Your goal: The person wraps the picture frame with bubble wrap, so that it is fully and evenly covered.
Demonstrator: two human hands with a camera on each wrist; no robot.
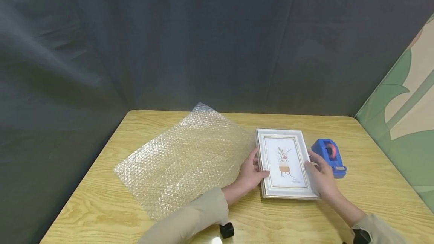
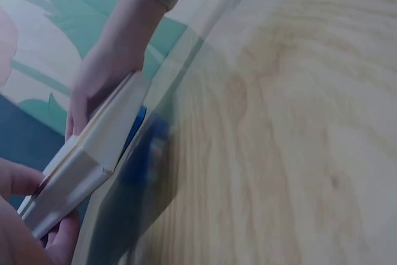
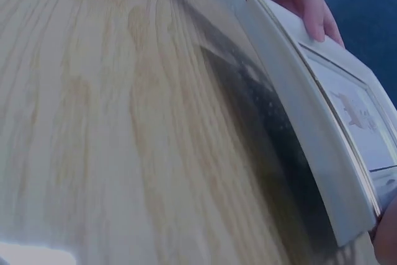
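Both hands hold a white picture frame (image 1: 286, 193) with a flower-pot drawing in it, face up. At its left side my left hand (image 1: 249, 174) grips the edge, thumb on the front and fingers beneath. My right hand (image 1: 322, 176) grips the opposite edge, with its thumb along the front border. In the right wrist view the frame (image 3: 310, 128) is raised off the table, its shadow lying below. A sheet of bubble wrap (image 1: 190, 153) lies flat on the table, left of the frame and next to my left hand.
Just right of the frame stands a blue tape dispenser (image 1: 330, 157) with a reddish roll. The wooden table (image 1: 98, 199) ends at a dark curtain (image 1: 210, 48) behind. A wall with a leaf pattern (image 1: 407, 116) borders the right side.
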